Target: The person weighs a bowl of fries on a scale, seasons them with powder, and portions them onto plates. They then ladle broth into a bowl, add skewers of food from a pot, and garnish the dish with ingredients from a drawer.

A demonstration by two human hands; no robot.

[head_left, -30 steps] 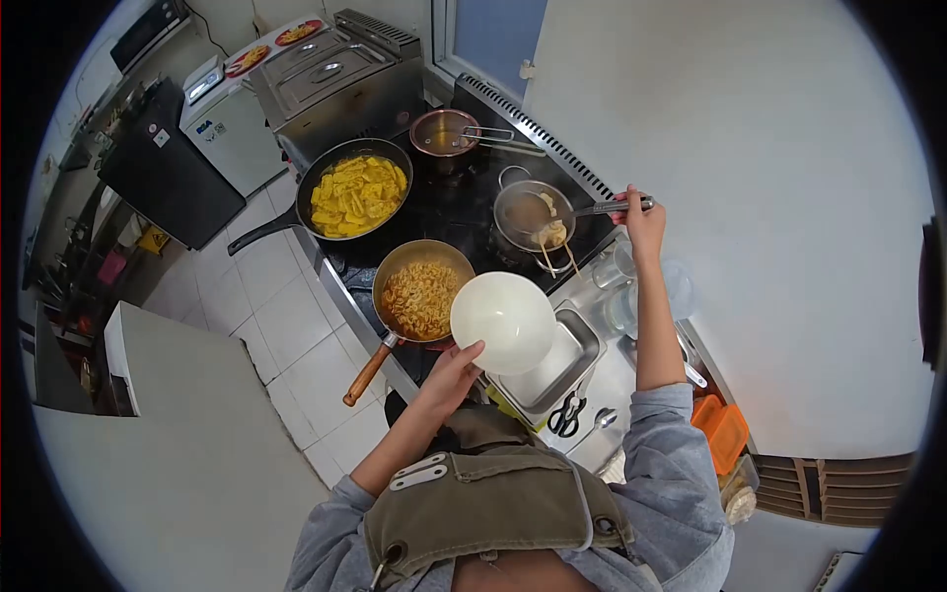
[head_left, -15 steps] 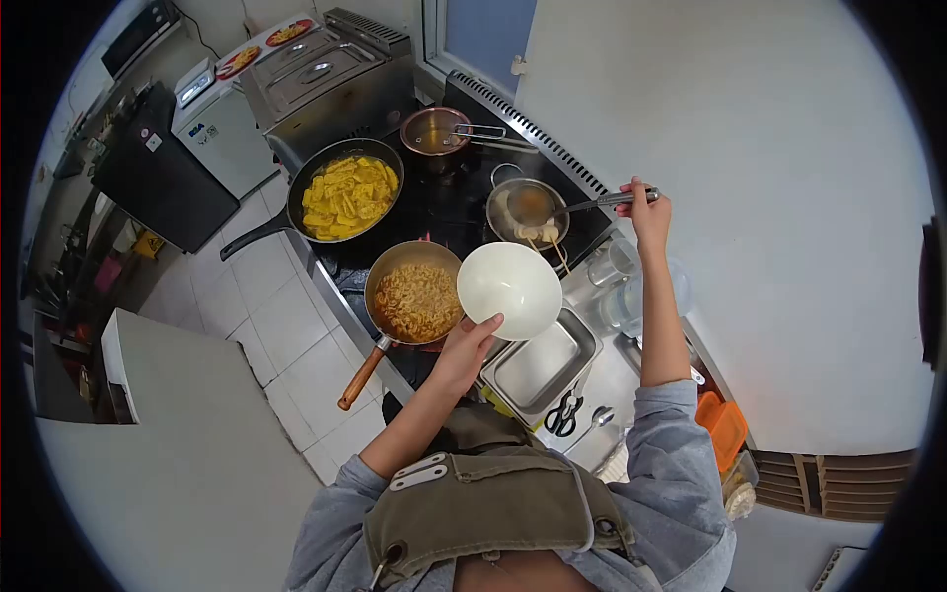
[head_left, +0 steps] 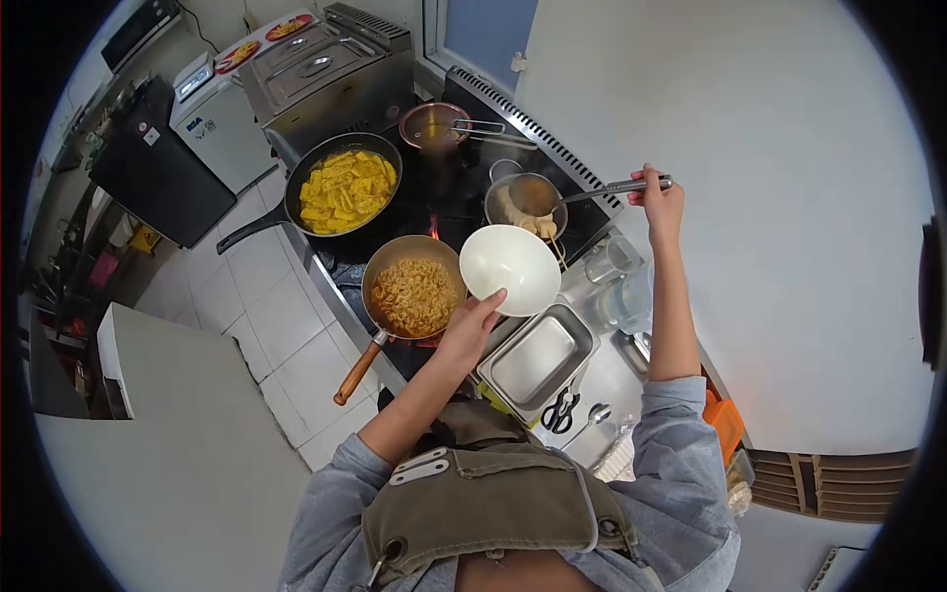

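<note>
away from my body and up toward the pot [head_left: 488,208] — that's how the white bowl [head_left: 510,266] has travelled over the last second, while my right hand [head_left: 659,200] has lifted a little and swung outward. the gap has closed, so the bowl now overlaps the pot's near rim in my view, beside the utensil [head_left: 614,187] dipping inside; whether the two touch, i cannot tell.

my left hand [head_left: 473,331] is partly curled, thumb flat on the bowl's inner wall, fingers hidden underneath. my right hand is closed around the utensil's slim metal handle.

the bowl is smooth and glossy, round with flaring sides, tilted so its bare inside shows. pale, soft-looking pieces [head_left: 538,225] bunch at the pot's near side, and thin sticks [head_left: 562,255] poke over its rim. just left, crinkled, glistening noodles [head_left: 412,298] fill a pan with a turned wooden handle [head_left: 360,371]; beyond them, yellow slabs [head_left: 347,192] sit in a black frying pan [head_left: 247,231] — ragged-edged and wet. nearer me lies a rectangular steel tray [head_left: 538,360], dully shiny.
</note>
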